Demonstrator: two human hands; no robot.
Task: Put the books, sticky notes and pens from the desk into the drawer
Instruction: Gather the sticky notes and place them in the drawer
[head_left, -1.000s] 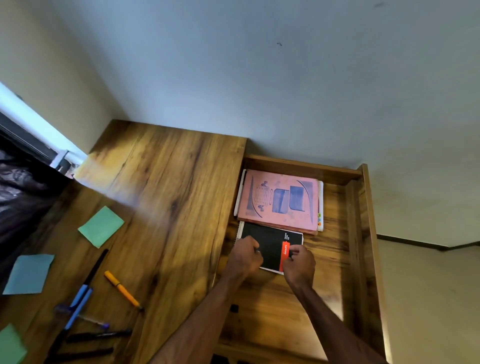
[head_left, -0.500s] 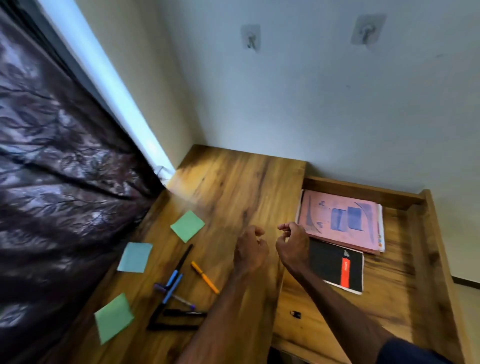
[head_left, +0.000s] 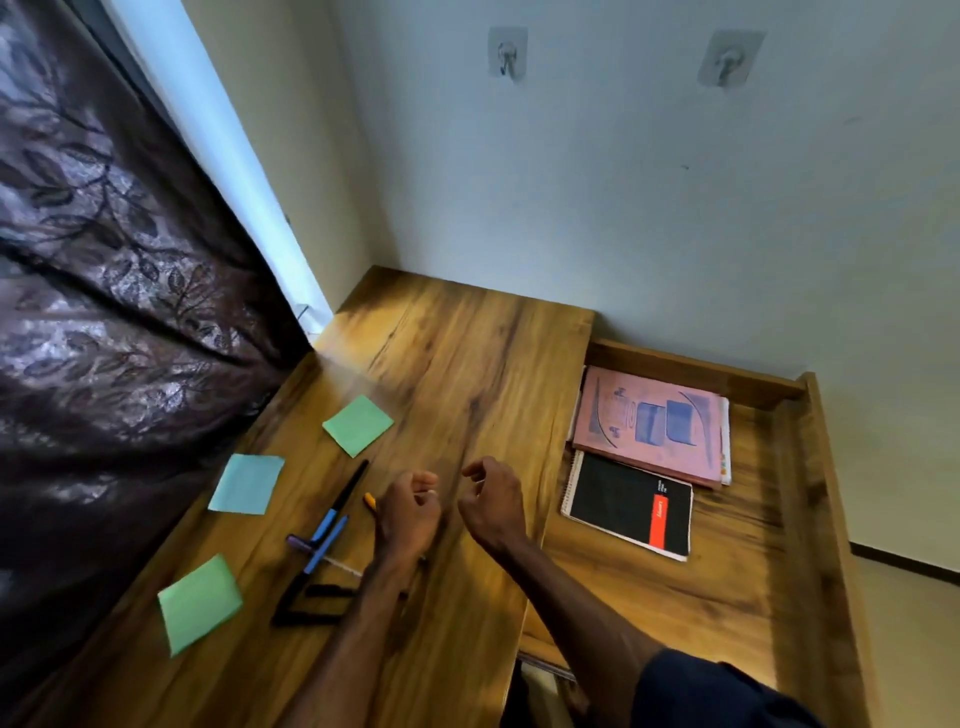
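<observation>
Fingers (head_left: 477, 468) loosely curled, left hand (head_left: 408, 514) and right hand (head_left: 494, 506) above desk (head_left: 467, 364)

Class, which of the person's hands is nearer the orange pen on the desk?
Left. The left hand is directly over the orange pen, hiding most of it; the right hand is farther right.

The left hand (head_left: 408, 512) and right hand (head_left: 493, 506) have released the black notebook (head_left: 631, 504). Both now hover over the desk (head_left: 467, 364), by the pens (head_left: 327, 530).
</observation>
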